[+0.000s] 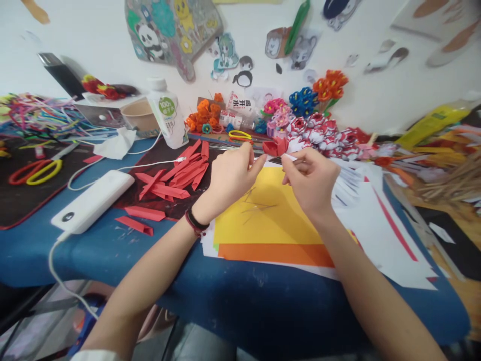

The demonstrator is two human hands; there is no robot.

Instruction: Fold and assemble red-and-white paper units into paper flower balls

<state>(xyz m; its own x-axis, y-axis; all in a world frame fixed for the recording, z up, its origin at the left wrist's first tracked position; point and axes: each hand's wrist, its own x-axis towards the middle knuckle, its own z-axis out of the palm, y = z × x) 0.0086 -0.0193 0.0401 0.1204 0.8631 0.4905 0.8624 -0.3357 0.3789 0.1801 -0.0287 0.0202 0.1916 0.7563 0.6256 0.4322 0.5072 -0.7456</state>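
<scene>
My left hand [233, 173] is closed, its thumb and fingertips pinched at the lower left edge of a small red folded-paper flower [275, 147]. Its fingers partly hide that hold. Close by on the right, my right hand [313, 180] pinches a small white paper piece [289, 158] between thumb and fingers, just beside the flower. Both hands are raised over a yellow paper sheet [259, 220] with a few thin brown strands [259, 205] on it. To the left lie several folded red paper strips [180, 175].
An orange sheet [278, 253] and white papers [391, 240] lie on the blue table [263, 296]. At left are a white power bank [93, 200] with cable, scissors [35, 172] and a white bottle [168, 113]. Red-and-white paper flowers [323, 133] stand along the back.
</scene>
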